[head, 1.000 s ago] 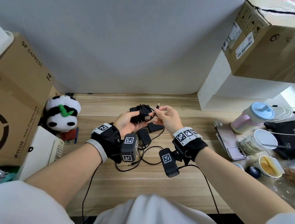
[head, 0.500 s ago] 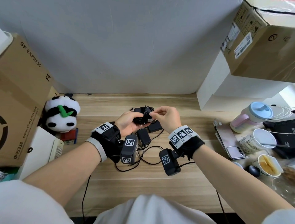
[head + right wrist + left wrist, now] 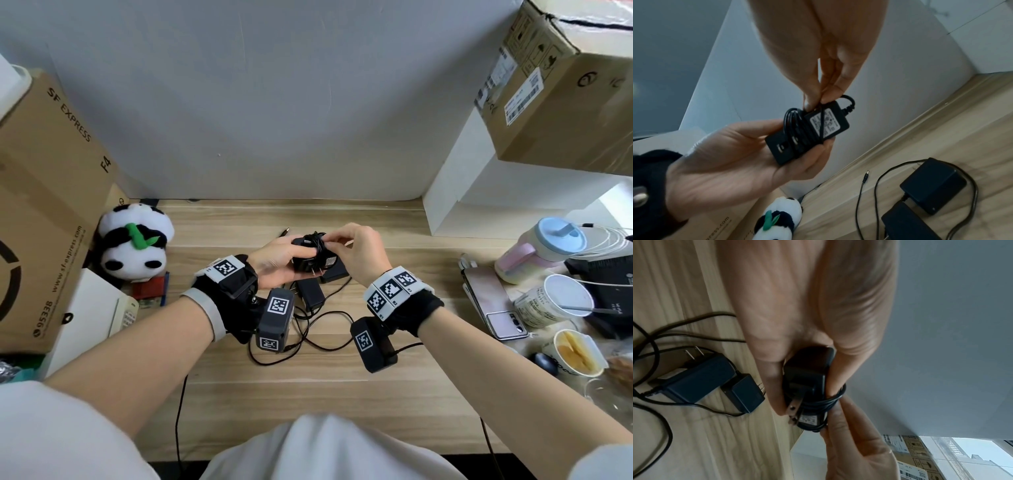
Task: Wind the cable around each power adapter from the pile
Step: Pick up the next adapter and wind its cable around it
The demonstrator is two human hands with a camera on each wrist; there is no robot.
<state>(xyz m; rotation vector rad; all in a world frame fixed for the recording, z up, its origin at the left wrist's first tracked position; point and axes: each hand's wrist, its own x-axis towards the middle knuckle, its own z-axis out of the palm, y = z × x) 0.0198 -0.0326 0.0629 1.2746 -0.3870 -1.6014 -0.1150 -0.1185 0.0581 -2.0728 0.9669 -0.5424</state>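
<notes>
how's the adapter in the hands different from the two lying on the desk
The held adapter is off the wooden desk, cradled by the left hand while the right hand pinches its cable; the desk adapters lie untouched.

The held adapter's cable is coiled around its body; the desk adapters' cables sprawl loose.

The held adapter shows a label; the desk adapters show plain faces here.

All are black, boxy, with two-prong plugs.
</notes>
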